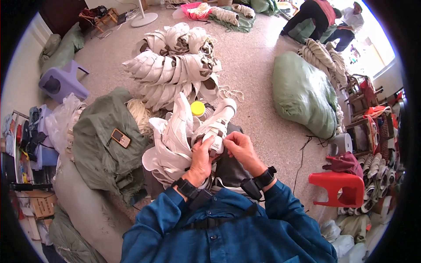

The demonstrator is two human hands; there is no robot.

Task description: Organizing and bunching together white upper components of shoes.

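Observation:
In my lap lies a white shoe upper, its toe pointing away from me. The thumb and fingers of my left hand grip it by the tongue. Just right of the tongue, my right hand is closed in a pinch; whatever is between its fingertips is too small to make out. More white shoe uppers are heaped against my left hand. Beyond them stands a jar with a yellow lid, partly hidden by the uppers.
Nested rows of white uppers lie on the floor ahead. Left are a green sack with a phone on it and a purple stool. Right are a stuffed green sack and a red stool. Two people sit far right.

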